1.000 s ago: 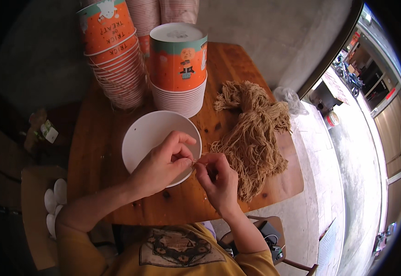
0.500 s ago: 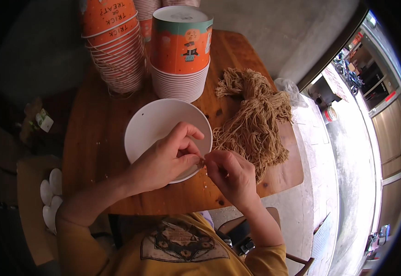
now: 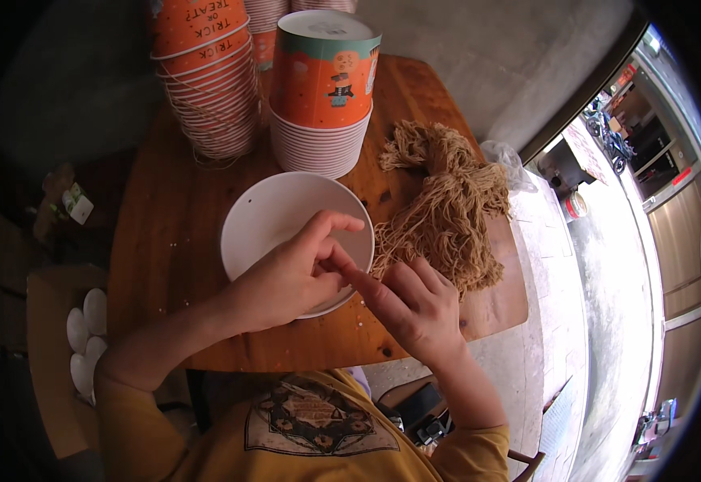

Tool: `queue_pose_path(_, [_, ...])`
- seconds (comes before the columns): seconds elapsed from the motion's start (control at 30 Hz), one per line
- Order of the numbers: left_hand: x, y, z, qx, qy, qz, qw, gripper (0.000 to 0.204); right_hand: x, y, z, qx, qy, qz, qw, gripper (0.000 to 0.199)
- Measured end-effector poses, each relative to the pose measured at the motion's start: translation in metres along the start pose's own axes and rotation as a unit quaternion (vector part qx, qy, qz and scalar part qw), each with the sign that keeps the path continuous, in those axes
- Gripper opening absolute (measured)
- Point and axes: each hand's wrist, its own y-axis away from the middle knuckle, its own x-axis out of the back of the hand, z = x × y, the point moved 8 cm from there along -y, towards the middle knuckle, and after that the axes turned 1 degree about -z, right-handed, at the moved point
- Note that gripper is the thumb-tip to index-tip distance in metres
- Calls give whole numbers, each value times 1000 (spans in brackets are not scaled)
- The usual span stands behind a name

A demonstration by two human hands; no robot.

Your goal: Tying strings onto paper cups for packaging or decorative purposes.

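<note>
Left hand (image 3: 290, 277) over white bowl (image 3: 274, 221), fingertips pinched against right hand (image 3: 415, 309) forefinger; cannot tell whether a strand is held. Right fingers loose, near twine bundle (image 3: 447, 209) at 2 o'clock from bowl. Risk: a tugged strand snags, tangling the pile or nudging the cup stack (image 3: 322, 88) at 12

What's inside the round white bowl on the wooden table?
The round white bowl shows a bare white inside with one tiny dark speck. The left hand covers its near right part, touching the right hand, so anything beneath stays hidden.
</note>
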Motion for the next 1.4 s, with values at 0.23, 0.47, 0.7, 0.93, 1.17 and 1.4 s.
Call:
queue_pose_path(0.23, [-4,2,5,-30,-60,33,997,56,-3,-7,-9,40,9,4,999,27])
queue_pose_path(0.47, [-7,2,9,-95,-132,50,985,54,-41,11,37,-344,-414,-144,830,12])
queue_pose_path(0.7, [-6,1,8,-43,-75,20,996,53,-46,27,44,-394,-550,-92,731,12])
queue_pose_path(0.93, [-7,0,3,-15,-45,5,999,55,-20,14,30,-230,-317,5,920,21])
queue_pose_path(1.17, [-7,-1,3,6,-40,1,999,53,-5,3,7,-85,-95,8,992,15])
queue_pose_path(1.4, [-7,-3,1,5,-57,-15,998,52,-52,36,51,-395,-511,-10,764,11])
